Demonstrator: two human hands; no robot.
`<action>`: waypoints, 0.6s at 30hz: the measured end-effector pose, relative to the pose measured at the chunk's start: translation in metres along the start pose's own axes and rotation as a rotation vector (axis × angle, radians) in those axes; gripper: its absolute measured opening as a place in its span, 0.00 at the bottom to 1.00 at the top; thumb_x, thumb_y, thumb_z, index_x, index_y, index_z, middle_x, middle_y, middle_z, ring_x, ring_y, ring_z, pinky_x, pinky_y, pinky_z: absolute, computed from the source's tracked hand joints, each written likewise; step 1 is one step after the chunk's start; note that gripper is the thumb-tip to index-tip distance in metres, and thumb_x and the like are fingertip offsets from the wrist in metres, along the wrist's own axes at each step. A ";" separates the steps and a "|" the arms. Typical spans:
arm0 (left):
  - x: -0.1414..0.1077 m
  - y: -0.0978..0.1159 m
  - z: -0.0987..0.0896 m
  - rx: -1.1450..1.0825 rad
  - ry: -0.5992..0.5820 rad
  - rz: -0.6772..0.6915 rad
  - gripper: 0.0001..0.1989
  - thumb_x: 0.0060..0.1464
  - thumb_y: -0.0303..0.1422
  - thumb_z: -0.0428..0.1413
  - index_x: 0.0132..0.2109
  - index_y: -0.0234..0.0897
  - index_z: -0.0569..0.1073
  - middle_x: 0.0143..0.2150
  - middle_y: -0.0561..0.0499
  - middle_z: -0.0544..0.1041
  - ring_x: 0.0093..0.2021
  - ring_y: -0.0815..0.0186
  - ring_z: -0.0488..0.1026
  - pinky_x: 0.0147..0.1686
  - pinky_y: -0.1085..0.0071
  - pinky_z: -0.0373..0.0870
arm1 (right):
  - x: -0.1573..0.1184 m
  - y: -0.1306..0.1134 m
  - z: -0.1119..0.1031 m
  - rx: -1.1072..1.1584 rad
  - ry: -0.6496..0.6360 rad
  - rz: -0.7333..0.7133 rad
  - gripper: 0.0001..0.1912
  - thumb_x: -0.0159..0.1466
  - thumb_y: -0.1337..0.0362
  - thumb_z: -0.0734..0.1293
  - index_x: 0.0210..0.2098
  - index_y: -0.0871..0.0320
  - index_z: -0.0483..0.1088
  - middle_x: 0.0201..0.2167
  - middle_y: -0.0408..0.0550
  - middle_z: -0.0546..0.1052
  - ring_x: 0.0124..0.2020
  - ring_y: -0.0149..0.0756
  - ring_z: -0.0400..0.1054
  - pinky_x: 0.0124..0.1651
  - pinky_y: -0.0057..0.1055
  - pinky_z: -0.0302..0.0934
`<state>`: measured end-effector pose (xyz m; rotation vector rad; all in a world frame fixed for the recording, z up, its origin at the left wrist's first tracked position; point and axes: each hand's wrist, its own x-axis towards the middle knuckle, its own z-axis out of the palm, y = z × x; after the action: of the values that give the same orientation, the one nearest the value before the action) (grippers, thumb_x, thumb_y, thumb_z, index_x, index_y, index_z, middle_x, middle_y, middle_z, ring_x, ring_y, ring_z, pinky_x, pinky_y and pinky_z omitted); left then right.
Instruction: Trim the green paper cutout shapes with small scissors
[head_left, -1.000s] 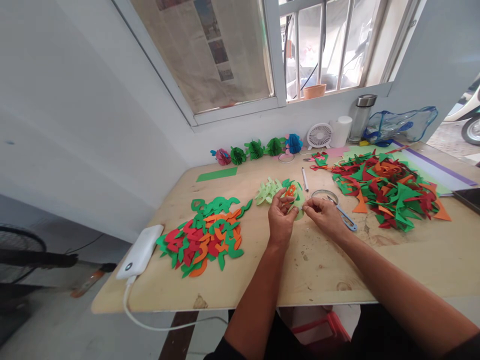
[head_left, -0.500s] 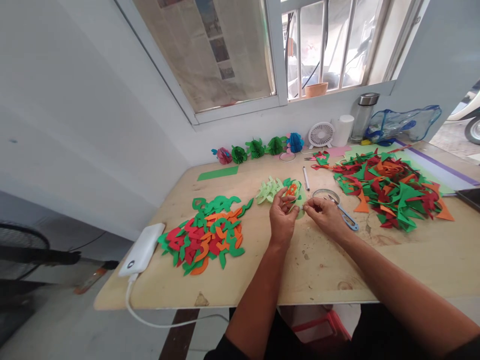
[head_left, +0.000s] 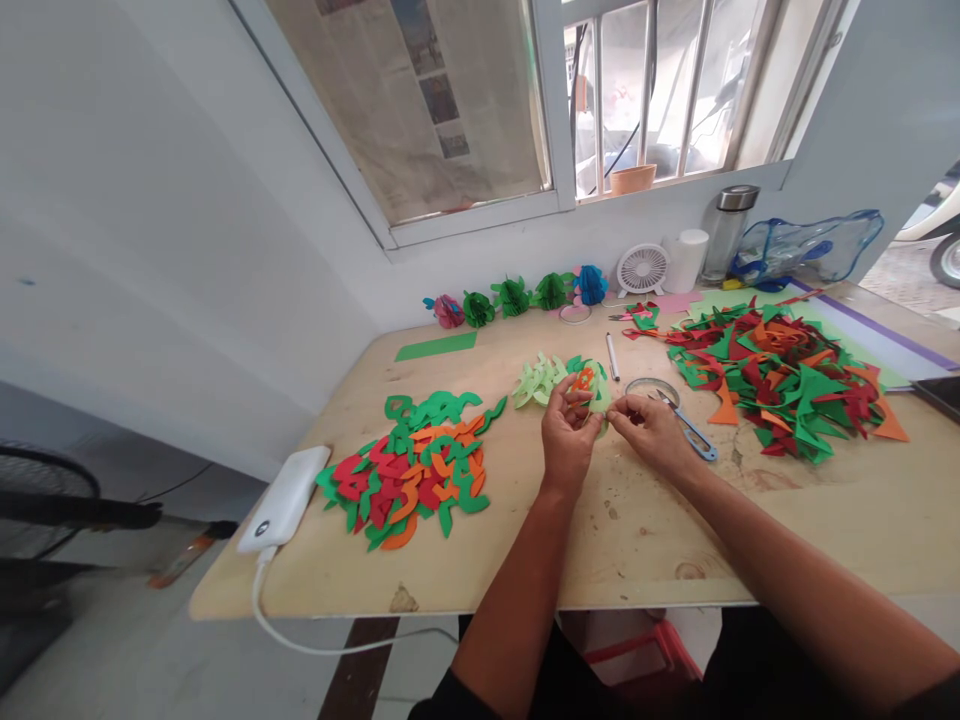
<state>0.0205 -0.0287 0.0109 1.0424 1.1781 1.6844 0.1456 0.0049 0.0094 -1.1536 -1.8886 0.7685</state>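
Observation:
My left hand (head_left: 568,445) is closed on a light green paper cutout (head_left: 601,393) above the middle of the table. At the cutout's lower right edge, my right hand (head_left: 646,428) has thumb and fingertips pinched together; my fingers hide part of the paper. Orange and darker green paper shows just behind the left fingers. Several light green cut pieces (head_left: 538,380) lie to the left of that hand. A blue-handled pair of scissors (head_left: 697,440) and a roll of tape (head_left: 651,388) rest beyond the right hand, with a white pen (head_left: 613,357) farther back.
Red, orange and green cut shapes (head_left: 412,465) are heaped at left, and pointed scraps (head_left: 787,370) at right. A white power bank (head_left: 285,498) sits at the left edge. Along the wall stand paper figures (head_left: 514,297), a small fan (head_left: 642,270) and a bottle (head_left: 729,235).
My left hand has shifted slightly to the right, bringing its thumb closer to my right fingertips. The light green cutout has turned a little; the rest is unchanged.

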 end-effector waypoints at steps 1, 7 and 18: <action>0.000 -0.001 0.000 0.007 0.001 0.007 0.29 0.40 0.22 0.58 0.53 0.39 0.67 0.40 0.50 0.72 0.33 0.73 0.72 0.35 0.76 0.69 | 0.000 -0.001 0.000 -0.008 0.002 -0.007 0.10 0.57 0.61 0.61 0.23 0.59 0.69 0.18 0.42 0.69 0.21 0.29 0.59 0.25 0.26 0.52; 0.000 -0.005 0.000 0.013 0.021 0.033 0.30 0.41 0.21 0.58 0.54 0.40 0.66 0.41 0.49 0.72 0.35 0.72 0.72 0.36 0.76 0.69 | -0.002 -0.005 -0.001 -0.033 0.051 -0.005 0.11 0.57 0.61 0.61 0.24 0.59 0.71 0.19 0.43 0.70 0.21 0.30 0.59 0.26 0.26 0.52; 0.001 -0.006 -0.001 0.004 0.025 0.034 0.31 0.40 0.21 0.58 0.54 0.41 0.66 0.42 0.49 0.70 0.35 0.72 0.71 0.36 0.75 0.69 | 0.001 0.002 -0.001 0.120 0.017 0.110 0.12 0.56 0.58 0.62 0.23 0.59 0.70 0.18 0.42 0.69 0.22 0.30 0.60 0.25 0.27 0.53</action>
<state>0.0206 -0.0268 0.0047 1.0528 1.1863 1.7262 0.1470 0.0067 0.0088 -1.1919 -1.7521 0.9168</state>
